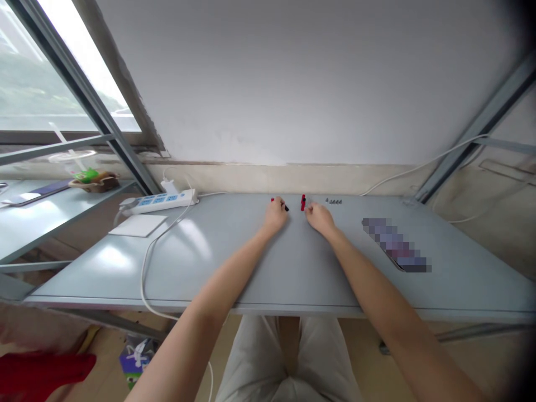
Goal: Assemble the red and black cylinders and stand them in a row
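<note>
Far along the grey desk, my left hand point(275, 216) is closed around a small red-and-black piece point(286, 208). Its black end sticks out on the right of the fingers and a bit of red shows above them; its kind is too small to tell. My right hand point(321, 219) has its fingertips pinched together beside a short red part point(303, 202) with a black spot. Whether those fingers touch that part, or hold something tiny, I cannot make out. Several small dark metal pieces point(335, 201), perhaps screws, lie in a row beyond my right hand.
A blurred-out phone-like slab point(393, 245) lies on the desk point(293, 279) at right. At left are a white power strip point(163, 201), a white card point(138, 226) and a loose cable point(144, 268) running over the front edge. A wall point(293, 100) closes off the back.
</note>
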A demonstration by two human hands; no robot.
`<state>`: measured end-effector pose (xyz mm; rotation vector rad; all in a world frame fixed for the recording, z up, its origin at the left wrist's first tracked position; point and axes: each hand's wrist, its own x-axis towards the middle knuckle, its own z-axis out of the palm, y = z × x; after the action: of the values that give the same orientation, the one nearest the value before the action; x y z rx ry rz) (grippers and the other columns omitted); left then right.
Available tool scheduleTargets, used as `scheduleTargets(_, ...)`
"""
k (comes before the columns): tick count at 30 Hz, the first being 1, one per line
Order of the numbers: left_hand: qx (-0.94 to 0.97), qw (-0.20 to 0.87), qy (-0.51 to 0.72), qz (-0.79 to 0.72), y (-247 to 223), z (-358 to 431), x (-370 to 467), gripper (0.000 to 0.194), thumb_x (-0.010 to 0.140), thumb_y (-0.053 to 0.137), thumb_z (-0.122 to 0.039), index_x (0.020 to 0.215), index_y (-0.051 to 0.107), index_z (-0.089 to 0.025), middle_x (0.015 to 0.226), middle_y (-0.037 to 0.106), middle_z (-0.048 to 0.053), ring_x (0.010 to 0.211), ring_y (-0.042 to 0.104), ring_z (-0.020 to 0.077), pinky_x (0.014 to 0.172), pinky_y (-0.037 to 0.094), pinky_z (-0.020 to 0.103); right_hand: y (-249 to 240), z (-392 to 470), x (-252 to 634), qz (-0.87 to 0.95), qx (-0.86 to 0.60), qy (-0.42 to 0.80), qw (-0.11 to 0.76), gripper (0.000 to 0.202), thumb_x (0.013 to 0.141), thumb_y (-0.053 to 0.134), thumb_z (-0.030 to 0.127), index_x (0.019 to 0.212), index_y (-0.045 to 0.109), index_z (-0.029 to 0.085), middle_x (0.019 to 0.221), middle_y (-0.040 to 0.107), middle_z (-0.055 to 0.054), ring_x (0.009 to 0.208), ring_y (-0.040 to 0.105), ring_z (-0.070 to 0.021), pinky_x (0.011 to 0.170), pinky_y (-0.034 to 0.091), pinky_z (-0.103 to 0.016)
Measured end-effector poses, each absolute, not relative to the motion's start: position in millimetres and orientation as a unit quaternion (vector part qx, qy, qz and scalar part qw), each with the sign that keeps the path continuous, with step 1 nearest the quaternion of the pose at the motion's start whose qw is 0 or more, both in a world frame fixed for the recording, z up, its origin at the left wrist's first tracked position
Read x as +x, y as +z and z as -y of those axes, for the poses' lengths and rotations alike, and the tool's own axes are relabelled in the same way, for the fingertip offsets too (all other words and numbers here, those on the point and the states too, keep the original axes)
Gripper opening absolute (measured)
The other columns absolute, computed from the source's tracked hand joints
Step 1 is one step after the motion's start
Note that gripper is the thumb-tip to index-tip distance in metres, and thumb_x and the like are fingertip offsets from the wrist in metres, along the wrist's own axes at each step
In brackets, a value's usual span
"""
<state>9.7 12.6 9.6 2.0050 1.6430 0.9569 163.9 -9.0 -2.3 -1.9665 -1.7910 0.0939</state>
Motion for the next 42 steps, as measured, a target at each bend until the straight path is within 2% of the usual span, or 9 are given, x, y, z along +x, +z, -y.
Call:
scheduleTargets(3,0.653,0.308,0.401,-0.564,9,-10,11,0.017,0.083,0.042,-0.011,0.095,0.053,-0.014,0.086,0.063,0.009,0.068,0.057,0.0121,0.067,0.045,0.025,-1,7,159,0.648,-0.705,0.078,0.277,0.031,0.09,0.038,0.036,0.087,0.063,0.017,0.082,0.066,-0.011,0.081,0.061,-0.0199,0.069,0.042,-0.026)
scheduleTargets(6,0.608,0.407,0.44,-0.521,7,-3,10,0.016,0.085,0.04,-0.013,0.096,0.051,-0.013,0.082,0.061,0.006,0.049,0.047,0.0062,0.055,0.042,0.021,1,7,154,0.653,-0.677,0.168,0.294,0.04,0.092,0.032,0.038,0.076,0.061,0.016,0.067,0.064,-0.008,0.069,0.06,-0.0169,0.063,0.041,-0.024)
scheduleTargets(11,0.568,0.471,0.474,-0.481,-1,9,7,0.015,0.085,0.041,-0.011,0.094,0.052,-0.014,0.076,0.059,0.003,0.044,0.042,0.0035,0.052,0.04,0.019,2,10,148,0.62,-0.638,0.312,0.334,0.032,0.089,0.038,0.033,0.068,0.056,0.016,0.051,0.053,0.0,0.045,0.046,-0.0102,0.048,0.034,-0.021)
scheduleTargets(15,0.541,0.501,0.482,-0.473,-4,11,8,0.014,0.085,0.041,-0.011,0.095,0.051,-0.013,0.077,0.059,0.003,0.043,0.042,0.0027,0.049,0.038,0.019,4,13,147,0.586,-0.619,0.371,0.369,0.03,0.089,0.04,0.03,0.064,0.051,0.016,0.049,0.048,0.002,0.039,0.038,-0.0073,0.042,0.029,-0.021)
scheduleTargets(22,0.535,0.504,0.483,-0.476,-2,13,9,0.015,0.085,0.042,-0.012,0.096,0.052,-0.014,0.078,0.061,0.003,0.044,0.042,0.0021,0.049,0.038,0.017,11,15,152,0.599,-0.597,0.376,0.378,0.025,0.087,0.043,0.022,0.063,0.046,0.017,0.053,0.049,0.002,0.043,0.04,-0.0064,0.046,0.033,-0.019)
scheduleTargets(28,0.523,0.5,0.476,-0.5,-2,11,6,0.016,0.087,0.041,-0.014,0.099,0.051,-0.014,0.081,0.061,0.004,0.045,0.042,0.0019,0.044,0.034,0.014,11,17,156,0.595,-0.589,0.393,0.381,0.009,0.086,0.045,0.015,0.077,0.044,0.018,0.065,0.058,0.0,0.048,0.047,-0.0066,0.05,0.037,-0.018)
scheduleTargets(32,0.524,0.501,0.481,-0.493,-2,10,5,0.015,0.087,0.041,-0.015,0.098,0.051,-0.014,0.078,0.06,0.004,0.045,0.042,0.0017,0.044,0.034,0.013,9,16,158,0.621,-0.572,0.39,0.369,0.006,0.085,0.05,0.022,0.082,0.047,0.017,0.076,0.064,-0.004,0.052,0.05,-0.0066,0.051,0.039,-0.018)
scheduleTargets(37,0.526,0.5,0.482,-0.49,-2,10,6,0.01,0.087,0.044,-0.018,0.094,0.051,-0.014,0.078,0.06,0.003,0.043,0.041,0.0015,0.044,0.033,0.015,3,10,161,0.664,-0.566,0.344,0.348,0.011,0.085,0.05,0.024,0.078,0.053,0.017,0.072,0.065,-0.005,0.052,0.051,-0.0081,0.055,0.041,-0.02)
scheduleTargets(42,0.544,0.489,0.477,-0.487,-1,12,7,0.014,0.089,0.044,-0.027,0.088,0.049,-0.015,0.083,0.063,0.005,0.045,0.043,0.0018,0.043,0.032,0.014,0,11,161,0.705,-0.578,0.253,0.324,0.002,0.078,0.057,0.018,0.08,0.056,0.017,0.075,0.064,-0.004,0.066,0.056,-0.0113,0.063,0.043,-0.021)
